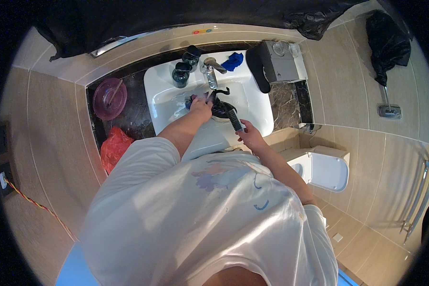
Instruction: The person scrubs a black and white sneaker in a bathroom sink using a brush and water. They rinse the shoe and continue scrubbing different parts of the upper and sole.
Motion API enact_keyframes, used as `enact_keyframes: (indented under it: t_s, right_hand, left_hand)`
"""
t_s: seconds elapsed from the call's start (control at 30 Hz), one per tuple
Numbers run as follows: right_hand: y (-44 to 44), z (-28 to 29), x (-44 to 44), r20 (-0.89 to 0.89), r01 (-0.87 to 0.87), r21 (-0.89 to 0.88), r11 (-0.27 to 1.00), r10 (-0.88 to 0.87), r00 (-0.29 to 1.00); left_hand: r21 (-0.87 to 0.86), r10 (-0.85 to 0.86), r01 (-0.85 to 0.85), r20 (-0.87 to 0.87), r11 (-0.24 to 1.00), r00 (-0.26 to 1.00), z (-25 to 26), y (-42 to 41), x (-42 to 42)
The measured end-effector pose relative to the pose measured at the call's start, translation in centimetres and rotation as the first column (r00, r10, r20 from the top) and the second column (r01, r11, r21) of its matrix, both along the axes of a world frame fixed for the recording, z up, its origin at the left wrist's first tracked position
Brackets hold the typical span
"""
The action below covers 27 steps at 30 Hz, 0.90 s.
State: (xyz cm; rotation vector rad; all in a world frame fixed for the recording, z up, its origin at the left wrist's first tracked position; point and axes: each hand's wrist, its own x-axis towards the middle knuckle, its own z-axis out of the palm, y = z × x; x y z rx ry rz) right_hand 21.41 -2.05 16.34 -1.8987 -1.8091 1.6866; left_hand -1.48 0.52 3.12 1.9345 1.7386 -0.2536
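In the white washbasin (pixel 261 118), a black article (pixel 220 109) with a curved strap-like piece and a ribbed grey end lies under the faucet; its exact kind is unclear. My right hand (pixel 252 136) grips the ribbed end near the basin's front rim. Beneath the chrome faucet (pixel 211 73), a stream of water falls beside my left hand (pixel 201 109). That hand reaches down onto the black article's left side, by a small dark blue-purple thing (pixel 188 103). My left fingers are partly hidden by water and blur, so their hold cannot be made out.
Two dark bottles (pixel 181 75) and a blue cloth (pixel 233 62) flank the faucet. A black insole (pixel 259 69) leans by a grey box (pixel 279 66). Left on the dark counter are a pink basin (pixel 109 100) and a red plastic bag (pixel 115 146). A toilet (pixel 321 169) stands right.
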Motion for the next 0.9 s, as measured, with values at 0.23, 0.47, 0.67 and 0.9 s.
enact_keyframes:
  t_s: [0.23,0.47,0.67,0.9]
  right_hand:
    - [0.1,-0.3,0.1,-0.016,-0.004,-0.033,0.999,0.003,1.0]
    - [0.0,-0.4,0.2,-0.022,-0.001,-0.054,0.999,0.0,1.0]
    - [0.1,-0.1,0.2,-0.04,0.034,-0.06,0.998,-0.037,0.999]
    - [0.0,-1.1,0.6,-0.042,0.043,-0.066,0.997,-0.046,0.998]
  left_hand:
    - [-0.11,-0.058,0.056,-0.007,0.992,0.998,1.0,0.5,-0.1]
    - [-0.161,-0.004,0.007,0.019,0.987,1.0,1.8,1.4,-0.5]
    - [-0.17,-0.019,0.016,-0.018,0.985,1.0,2.4,1.4,-0.5]
    - [-0.137,-0.046,0.04,-0.042,0.99,0.998,1.2,1.1,-0.2]
